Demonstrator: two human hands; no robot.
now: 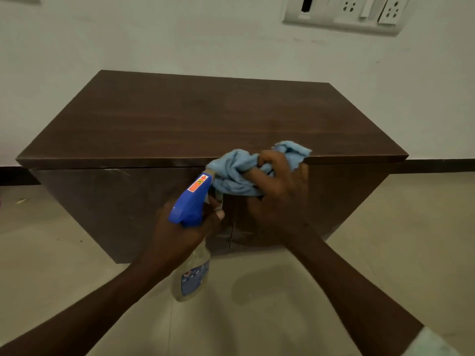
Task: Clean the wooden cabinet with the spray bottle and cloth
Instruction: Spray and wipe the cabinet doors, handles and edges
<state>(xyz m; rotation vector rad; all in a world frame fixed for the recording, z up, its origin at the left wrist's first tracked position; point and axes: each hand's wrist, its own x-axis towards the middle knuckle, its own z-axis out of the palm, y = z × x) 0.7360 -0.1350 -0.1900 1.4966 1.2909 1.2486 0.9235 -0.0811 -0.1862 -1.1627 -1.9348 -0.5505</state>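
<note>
The right hand [280,199] was closed on a bunched light-blue terry cloth [239,173], pressing it at the front lip of the dark brown wooden cabinet [195,116], whose top ran away beyond the knuckles. Just to its left, the left hand [190,227] gripped a clear plastic spray bottle with a blue trigger head [191,199], nozzle tilted up toward the cloth, nearly touching it. The long axis of the top lay side to side, so wiping likely fell to the right hand.

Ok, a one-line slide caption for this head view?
Left hand grips blue-headed clear spray bottle; right hand bunches light-blue cloth at dark wooden cabinet's front edge.
</note>
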